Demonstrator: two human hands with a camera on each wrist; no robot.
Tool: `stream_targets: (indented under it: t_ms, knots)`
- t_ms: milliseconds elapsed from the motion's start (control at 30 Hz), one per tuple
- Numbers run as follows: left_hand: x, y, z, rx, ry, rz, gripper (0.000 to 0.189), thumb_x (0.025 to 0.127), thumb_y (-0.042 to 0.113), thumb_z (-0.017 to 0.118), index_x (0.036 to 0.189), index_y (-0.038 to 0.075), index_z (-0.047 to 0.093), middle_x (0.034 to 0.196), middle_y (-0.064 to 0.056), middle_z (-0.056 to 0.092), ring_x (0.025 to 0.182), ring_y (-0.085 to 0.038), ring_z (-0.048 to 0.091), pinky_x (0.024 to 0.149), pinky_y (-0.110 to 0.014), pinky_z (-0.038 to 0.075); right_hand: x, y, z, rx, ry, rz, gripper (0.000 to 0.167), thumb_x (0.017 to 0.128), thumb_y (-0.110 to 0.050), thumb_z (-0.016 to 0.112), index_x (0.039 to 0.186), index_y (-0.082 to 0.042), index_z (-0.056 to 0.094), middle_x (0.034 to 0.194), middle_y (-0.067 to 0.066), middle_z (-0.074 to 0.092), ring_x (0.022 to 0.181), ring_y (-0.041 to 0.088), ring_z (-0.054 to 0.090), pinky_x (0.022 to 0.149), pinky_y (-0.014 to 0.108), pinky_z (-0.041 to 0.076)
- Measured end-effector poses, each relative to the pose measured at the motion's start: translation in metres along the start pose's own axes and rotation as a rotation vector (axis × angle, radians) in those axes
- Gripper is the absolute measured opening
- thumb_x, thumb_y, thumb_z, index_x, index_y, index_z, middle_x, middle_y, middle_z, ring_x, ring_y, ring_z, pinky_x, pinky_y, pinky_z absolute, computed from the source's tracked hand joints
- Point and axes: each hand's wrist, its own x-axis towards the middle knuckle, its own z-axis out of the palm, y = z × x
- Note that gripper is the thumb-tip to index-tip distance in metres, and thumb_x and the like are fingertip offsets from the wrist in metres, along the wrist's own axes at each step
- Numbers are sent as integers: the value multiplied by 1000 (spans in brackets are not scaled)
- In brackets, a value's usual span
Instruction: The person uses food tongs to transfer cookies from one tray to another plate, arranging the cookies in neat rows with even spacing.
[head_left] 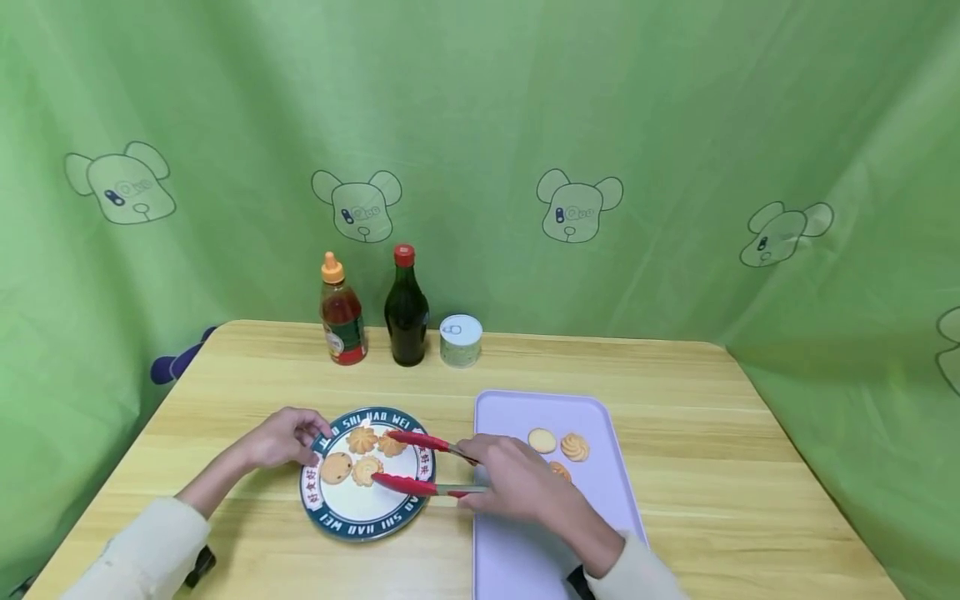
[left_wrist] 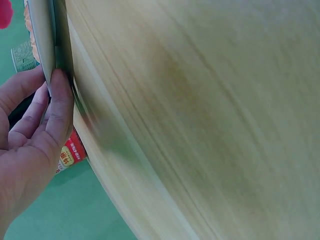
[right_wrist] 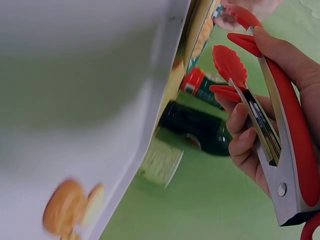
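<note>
My left hand [head_left: 288,438] pinches the left rim of a round plate [head_left: 352,528] with a dark blue lettered border; in the left wrist view the thumb and fingers [left_wrist: 60,100] clasp its edge. Several cookies lie on the plate, among them a round smooth cookie [head_left: 336,468] and a flower-shaped cookie [head_left: 363,440]. My right hand [head_left: 517,479] grips red-tipped metal tongs [head_left: 408,485]. Their tips are spread apart above the plate's right side, near the cookies, with nothing clearly held between them. In the right wrist view the tongs [right_wrist: 290,130] show their red handle covers.
A lilac tray [head_left: 540,402] lies right of the plate, bearing a pale oval cookie [head_left: 542,440], a swirled cookie [head_left: 575,447] and a partly hidden cookie [head_left: 560,471]. Behind stand a sauce bottle [head_left: 342,321], a dark bottle [head_left: 407,312] and a can [head_left: 461,341]. A green curtain [head_left: 480,100] hangs behind the table.
</note>
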Motion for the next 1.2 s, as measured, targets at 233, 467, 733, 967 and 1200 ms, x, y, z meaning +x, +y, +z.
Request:
stream_targets:
  t_ms: [233,467,733,967,1200]
  knots:
    - [-1,1,0,2,2,-11,38,68,-3,74,104,0,62,97,-10,60,85,-19,56,77,-31,52,-21,22,-12,-14,47,75,66,69,-40,81,123,-8,61,109,3,69,94,16,64,80,36,55]
    - [0,2,0,4,1,-6,38,67,-4,74,103,-1,62,97,-10,61,85,-19,56,78,-32,52,-44,46,-25,-43,113,135,69,64,-40,84,121,-8,61,98,-1,67,74,8,56,68,28,50]
    - [0,2,0,15,0,-8,38,67,-4,74,103,0,62,96,-9,60,85,-19,56,78,-31,52,-62,71,-34,-75,132,202,62,63,-42,84,113,-10,66,86,-6,64,73,9,50,65,26,45]
    - [0,3,1,17,1,-11,38,67,-4,74,103,0,62,96,-9,60,84,-19,55,77,-31,51,-76,90,-37,-56,108,295,71,63,-41,85,119,-3,63,108,8,69,96,24,64,83,43,54]
    - [-1,4,0,32,3,-3,38,67,-5,74,103,-1,62,96,-9,60,84,-19,54,77,-31,51,-85,102,-41,-22,72,359,72,65,-38,84,121,2,61,93,9,66,75,15,52,62,29,47]
